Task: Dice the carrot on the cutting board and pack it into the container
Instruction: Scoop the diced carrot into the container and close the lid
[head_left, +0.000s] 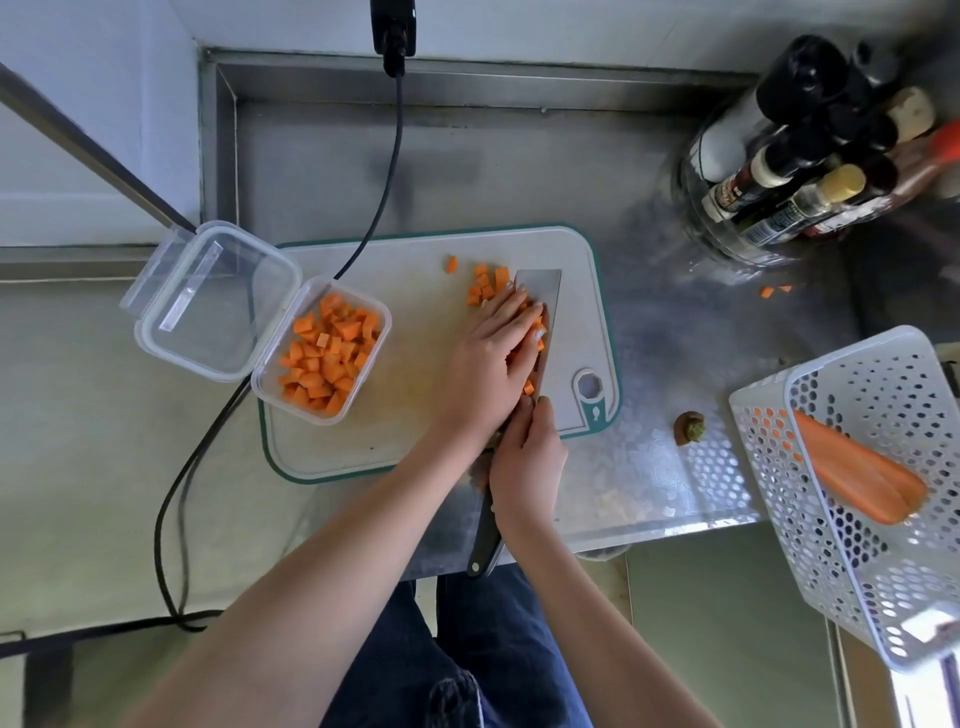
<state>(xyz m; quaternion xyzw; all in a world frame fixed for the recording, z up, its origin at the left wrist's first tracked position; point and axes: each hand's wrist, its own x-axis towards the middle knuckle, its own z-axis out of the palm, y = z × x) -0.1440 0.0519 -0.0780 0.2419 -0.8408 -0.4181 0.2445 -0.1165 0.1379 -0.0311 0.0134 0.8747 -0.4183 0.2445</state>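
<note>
A white cutting board (415, 395) with a teal rim lies on the metal counter. Diced carrot pieces (485, 283) sit near its far edge. My left hand (493, 358) lies flat over a heap of dice, its straight fingers pushing them against the broad knife blade (545, 296). My right hand (527, 457) grips the knife's black handle (485, 540), which sticks out toward me. A clear container (322, 353) on the board's left end holds many carrot dice, its hinged lid (208, 301) folded open to the left.
A white perforated basket (857, 467) at the right holds a whole carrot (857, 478). A carrot stub (690, 427) lies on the counter beside the board. Bottles (795, 171) stand at the back right, with stray dice (774, 290) near them. A black cable (384, 171) crosses the board's left corner.
</note>
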